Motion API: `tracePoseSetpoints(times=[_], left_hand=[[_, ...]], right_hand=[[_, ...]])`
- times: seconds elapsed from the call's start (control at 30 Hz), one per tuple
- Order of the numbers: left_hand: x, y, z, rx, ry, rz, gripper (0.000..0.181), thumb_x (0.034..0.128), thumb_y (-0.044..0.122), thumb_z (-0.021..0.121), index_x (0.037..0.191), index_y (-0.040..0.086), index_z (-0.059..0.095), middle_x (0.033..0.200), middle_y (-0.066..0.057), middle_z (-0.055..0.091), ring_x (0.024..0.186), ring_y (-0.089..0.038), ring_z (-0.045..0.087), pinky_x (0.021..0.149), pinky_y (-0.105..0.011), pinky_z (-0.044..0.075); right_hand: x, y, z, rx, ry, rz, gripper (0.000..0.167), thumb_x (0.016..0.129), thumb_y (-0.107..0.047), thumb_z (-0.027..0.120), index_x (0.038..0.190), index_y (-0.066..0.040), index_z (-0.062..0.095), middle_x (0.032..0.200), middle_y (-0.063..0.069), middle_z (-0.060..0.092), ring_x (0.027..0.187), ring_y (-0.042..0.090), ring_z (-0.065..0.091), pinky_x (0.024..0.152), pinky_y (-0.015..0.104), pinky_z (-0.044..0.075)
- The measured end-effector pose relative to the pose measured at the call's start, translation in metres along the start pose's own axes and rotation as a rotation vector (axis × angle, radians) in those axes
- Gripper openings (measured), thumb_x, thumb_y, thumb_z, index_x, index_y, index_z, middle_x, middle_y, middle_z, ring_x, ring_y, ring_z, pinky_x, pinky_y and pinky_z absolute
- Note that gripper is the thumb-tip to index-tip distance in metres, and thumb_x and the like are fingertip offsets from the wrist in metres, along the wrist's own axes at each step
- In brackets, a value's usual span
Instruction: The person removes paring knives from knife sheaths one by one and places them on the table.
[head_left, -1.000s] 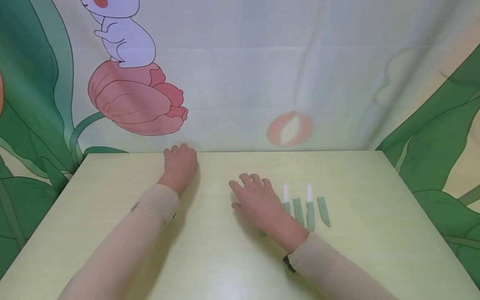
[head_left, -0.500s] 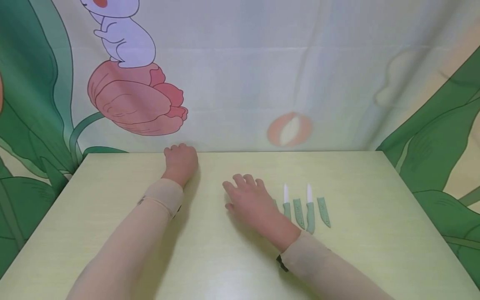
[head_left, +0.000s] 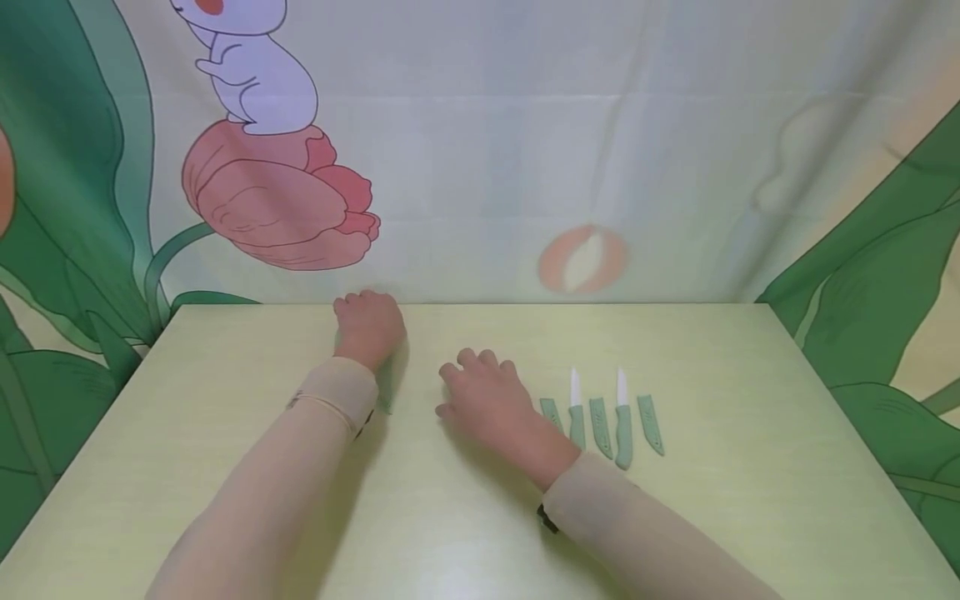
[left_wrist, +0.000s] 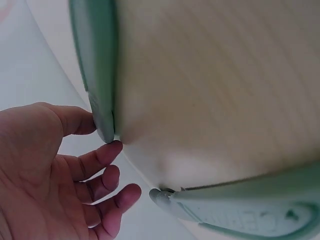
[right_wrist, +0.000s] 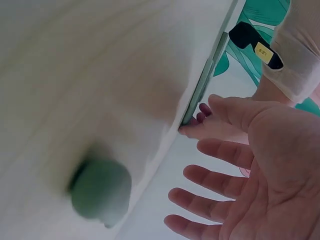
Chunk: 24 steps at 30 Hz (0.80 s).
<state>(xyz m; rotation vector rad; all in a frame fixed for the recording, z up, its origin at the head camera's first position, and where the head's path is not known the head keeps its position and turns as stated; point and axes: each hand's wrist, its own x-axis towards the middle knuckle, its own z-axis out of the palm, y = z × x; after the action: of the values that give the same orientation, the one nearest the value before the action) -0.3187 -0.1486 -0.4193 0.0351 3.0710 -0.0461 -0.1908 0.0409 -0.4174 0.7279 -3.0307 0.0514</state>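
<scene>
At the far left of the table, my left hand (head_left: 369, 327) pinches the end of a green sheathed knife (left_wrist: 97, 70) between thumb and index finger; the other fingers curve loosely. Part of that knife shows beside the wrist in the head view. A second green sheathed piece (left_wrist: 250, 205) with raised lettering lies on the other side of the hand. My right hand (head_left: 491, 400) hovers over mid-table, fingers spread and holding nothing. A blurred green rounded end (right_wrist: 102, 192) appears near it in the right wrist view; the head view hides this piece under the hand.
Right of my right hand lie two green-handled knives with white blades, the nearer knife (head_left: 577, 425) and the farther knife (head_left: 624, 433). Green sheaths alternate with them: one sheath (head_left: 551, 412), a middle sheath (head_left: 600, 427) and a right sheath (head_left: 651, 423). A printed curtain (head_left: 465, 167) hangs behind.
My right hand has drifted left, uncovering a sheath and more of a knife handle. The left hand has shifted slightly right and nearer, and green now shows beside its wrist.
</scene>
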Motion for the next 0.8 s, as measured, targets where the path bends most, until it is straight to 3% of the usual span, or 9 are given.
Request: tracePoseSetpoints(times=[0.13, 0.47, 0.8], left_hand=[[-0.001, 0.003, 0.000, -0.005, -0.025, -0.013, 0.034, 0.1037, 0.021, 0.048, 0.114, -0.005, 0.069, 0.109, -0.026, 0.065, 0.111, -0.048, 0.059, 0.107, -0.066, 0.040], [-0.004, 0.012, 0.000, -0.046, -0.038, -0.111, 0.036, 0.1004, 0.022, 0.047, 0.111, -0.005, 0.069, 0.111, -0.026, 0.067, 0.111, -0.045, 0.060, 0.104, -0.061, 0.040], [-0.007, 0.013, -0.002, -0.064, -0.041, -0.137, 0.033, 0.0990, 0.023, 0.048, 0.102, -0.001, 0.069, 0.109, -0.024, 0.068, 0.107, -0.041, 0.061, 0.101, -0.058, 0.039]], right_hand=[[0.006, -0.006, 0.001, 0.034, -0.028, 0.011, 0.037, 0.099, -0.047, 0.071, 0.121, -0.017, 0.071, 0.109, 0.002, 0.060, 0.093, 0.026, 0.053, 0.078, 0.043, 0.047], [0.018, -0.020, 0.006, 0.068, -0.059, 0.074, 0.039, 0.098, -0.053, 0.071, 0.104, -0.015, 0.070, 0.101, 0.002, 0.056, 0.089, 0.024, 0.048, 0.080, 0.042, 0.046], [0.025, -0.026, 0.012, 0.019, -0.044, 0.095, 0.034, 0.099, -0.047, 0.071, 0.092, -0.015, 0.067, 0.103, 0.004, 0.056, 0.096, 0.026, 0.051, 0.085, 0.046, 0.048]])
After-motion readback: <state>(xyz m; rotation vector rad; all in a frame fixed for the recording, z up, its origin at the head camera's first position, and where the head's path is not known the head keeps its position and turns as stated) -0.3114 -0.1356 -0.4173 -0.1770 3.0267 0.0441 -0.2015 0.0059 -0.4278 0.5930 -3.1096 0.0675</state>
